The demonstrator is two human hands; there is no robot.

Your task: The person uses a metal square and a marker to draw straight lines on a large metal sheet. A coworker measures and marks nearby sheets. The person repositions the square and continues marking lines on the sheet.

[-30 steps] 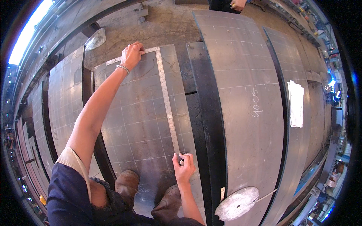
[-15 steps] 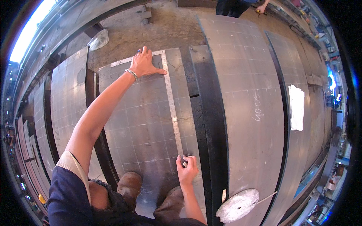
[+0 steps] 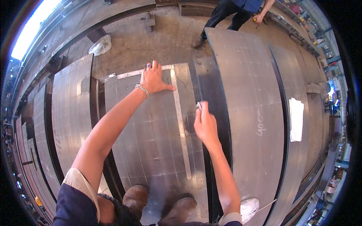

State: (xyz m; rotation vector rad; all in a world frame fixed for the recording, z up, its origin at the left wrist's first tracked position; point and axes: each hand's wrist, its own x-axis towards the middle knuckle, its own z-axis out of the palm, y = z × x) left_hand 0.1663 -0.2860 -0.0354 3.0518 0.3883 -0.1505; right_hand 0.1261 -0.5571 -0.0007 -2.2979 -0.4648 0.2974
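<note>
A steel square (image 3: 181,130) lies on a grey steel plate (image 3: 151,150) marked with a grid of pale lines. One arm of the square runs along the plate's far end, the other back toward my boots. My left hand (image 3: 152,82) rests flat with fingers spread over the far arm, its thumb on the long arm near the corner. Raised just right of the long arm is my right hand (image 3: 205,126), blurred, its fingers closed round a small chalk-like piece (image 3: 198,106). Most of that piece is hidden by the fingers.
More steel plates lie on both sides, with dark gaps between. White paper sheets (image 3: 296,119) rest on a far-right plate. A pale disc (image 3: 249,209) shows beside my right forearm. Another person (image 3: 235,15) stands beyond the plates; a plastic bag (image 3: 100,45) lies on the floor.
My right hand has moved from the square's near end up and away, to the right of its long arm. My left hand stays on the square. More of the other person shows.
</note>
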